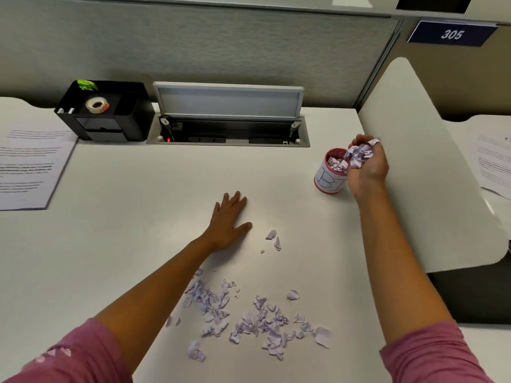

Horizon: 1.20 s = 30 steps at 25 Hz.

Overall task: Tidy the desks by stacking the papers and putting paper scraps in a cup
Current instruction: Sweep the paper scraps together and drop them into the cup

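Black desk organiser holding a tape roll, open cable hatch beside it — blue "305" sign upper right

We cannot read the blurred print on the left papers; the right hand hides part of the cup and its label.

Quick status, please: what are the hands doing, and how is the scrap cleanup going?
Right hand holds scraps at the cup. Left hand flat on desk. Scrap pile remains. Nothing in the way.
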Each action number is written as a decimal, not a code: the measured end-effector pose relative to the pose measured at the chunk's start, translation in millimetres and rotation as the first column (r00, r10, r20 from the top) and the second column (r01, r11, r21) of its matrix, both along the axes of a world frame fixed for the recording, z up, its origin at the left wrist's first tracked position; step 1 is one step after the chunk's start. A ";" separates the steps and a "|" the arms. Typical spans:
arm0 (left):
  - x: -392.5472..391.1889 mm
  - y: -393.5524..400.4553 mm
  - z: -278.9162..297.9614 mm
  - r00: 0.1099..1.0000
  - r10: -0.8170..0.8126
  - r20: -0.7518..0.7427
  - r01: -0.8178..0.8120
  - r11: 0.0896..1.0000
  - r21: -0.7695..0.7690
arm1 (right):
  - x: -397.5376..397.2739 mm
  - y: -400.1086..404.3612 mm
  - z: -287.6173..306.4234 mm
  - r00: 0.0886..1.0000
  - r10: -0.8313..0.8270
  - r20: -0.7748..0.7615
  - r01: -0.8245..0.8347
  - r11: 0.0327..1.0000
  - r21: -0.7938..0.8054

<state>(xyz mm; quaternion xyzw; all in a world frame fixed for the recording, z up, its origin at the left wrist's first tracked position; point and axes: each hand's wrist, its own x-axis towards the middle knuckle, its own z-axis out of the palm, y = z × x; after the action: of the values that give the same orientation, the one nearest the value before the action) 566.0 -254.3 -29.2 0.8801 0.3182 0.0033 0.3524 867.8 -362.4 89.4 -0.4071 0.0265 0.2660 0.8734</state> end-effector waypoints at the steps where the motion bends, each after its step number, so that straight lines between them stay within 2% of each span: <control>1: -0.4 0.7 -0.5 1.000 -0.004 -0.004 0.004 1.000 -0.003 | 6.5 2.8 -2.4 0.996 0.007 0.085 0.001 0.995 -0.098; 5: -0.3 1.2 -1.4 1.000 0.007 0.021 -0.007 1.000 -0.006 | 17.2 4.4 -17.9 0.896 0.181 0.405 0.010 0.904 -0.427; 9: -0.6 1.6 -3.3 0.999 0.020 0.049 -0.019 1.000 -0.015 | 15.0 -3.4 -14.7 0.814 0.325 0.481 -0.017 0.842 -0.539; 11: -1.1 1.3 -3.6 0.998 0.027 0.062 -0.025 0.999 -0.029 | 8.6 -12.9 -11.1 0.758 0.393 0.521 0.028 0.778 -0.628; 13: -1.4 1.1 -3.7 0.997 0.027 0.066 -0.025 0.999 -0.031 | -2.5 -27.4 -13.8 0.635 0.490 0.598 0.180 0.658 -0.731; 15: -1.1 1.0 -4.3 0.998 0.025 0.066 -0.023 0.999 -0.021 | -12.9 -39.0 -24.2 0.414 0.655 0.632 0.366 0.515 -0.775; 17: -1.2 1.6 -4.8 0.998 0.023 0.064 -0.022 1.000 -0.018 | -16.3 -40.2 -36.6 0.199 0.809 0.553 0.523 0.389 -0.758; 18: -1.3 1.7 -4.9 0.998 0.022 0.063 -0.020 1.000 -0.022 | -15.1 -37.9 -42.8 0.143 0.852 0.504 0.580 0.340 -0.740; 20: -1.4 1.9 -4.3 0.998 0.019 0.064 -0.017 0.999 -0.033 | -12.6 -30.5 -49.6 0.131 0.894 0.430 0.635 0.257 -0.728; 23: -1.4 3.4 -2.1 0.998 0.014 0.063 -0.010 0.998 -0.065 | -14.0 -22.5 -53.4 0.217 0.916 0.336 0.618 0.137 -0.774; 24: -2.3 4.0 -1.5 0.998 0.011 0.062 -0.006 0.997 -0.078 | -16.5 -21.2 -50.7 0.240 0.911 0.336 0.615 0.125 -0.779; 26: -5.9 5.4 0.4 0.998 -0.003 0.061 0.010 0.994 -0.105 | -22.7 -23.4 -43.1 0.242 0.861 0.448 0.623 0.215 -0.752; 28: -11.5 6.6 3.3 0.998 -0.029 0.054 0.036 0.991 -0.130 | -33.3 -37.0 -32.6 0.250 0.730 0.636 0.621 0.383 -0.684; 30: -18.0 5.7 5.8 0.997 -0.064 0.035 0.068 0.988 -0.136 | -44.5 -59.2 -27.2 0.325 0.566 0.758 0.607 0.490 -0.626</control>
<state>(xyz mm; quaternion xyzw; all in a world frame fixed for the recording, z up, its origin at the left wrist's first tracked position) 548.0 -248.6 -23.4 0.8638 0.2829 -0.0169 0.4166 823.4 -421.6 62.1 -0.8549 -0.3495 -0.0940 0.3717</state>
